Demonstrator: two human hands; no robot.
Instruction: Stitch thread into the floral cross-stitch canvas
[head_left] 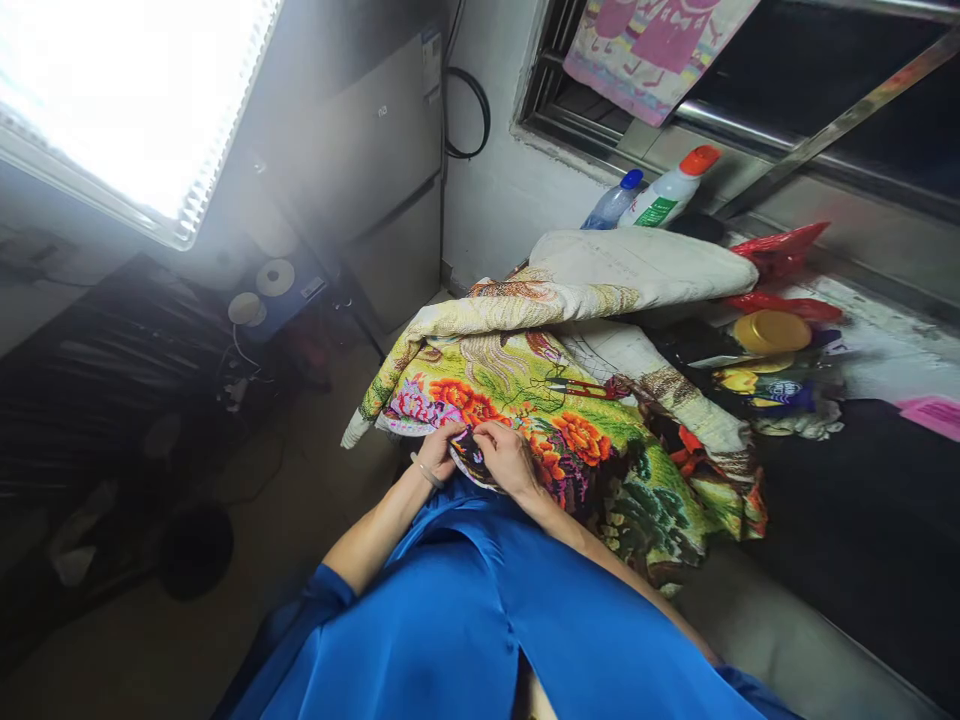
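Cloth: embroidered cloth [600, 450]. Its stitched face was dense and nubbly, with orange-red flowers, green leaves and purple patches. The unworked margin was plain cream.
Cloth position: it lay across my lap and spread over the dark surface ahead of me, with its near edge under both hands.
Cloth axis: the far part was rolled into a long, soft bolster. Its long axis ran from lower left to upper right in the head view, toward the window ledge.
Left hand: my left hand [439, 450] had its fingers curled, pinching the near edge of the cloth. There was a thin bangle at the wrist.
Right hand: my right hand [511, 460] was just beside the left, fingertips pressed down and nipping the same edge.
Scissors: red-handled scissors [592, 388] lay flat on the cloth beyond my hands. I could not tell which way the blades pointed.
Garment: my blue garment [480, 620] was smooth with a satin sheen.
Ledge: a clear bottle with a blue cap [616, 200] stood touching a white bottle with an orange cap [670, 190].
Writing: the white bottle had a green label, too small to read.
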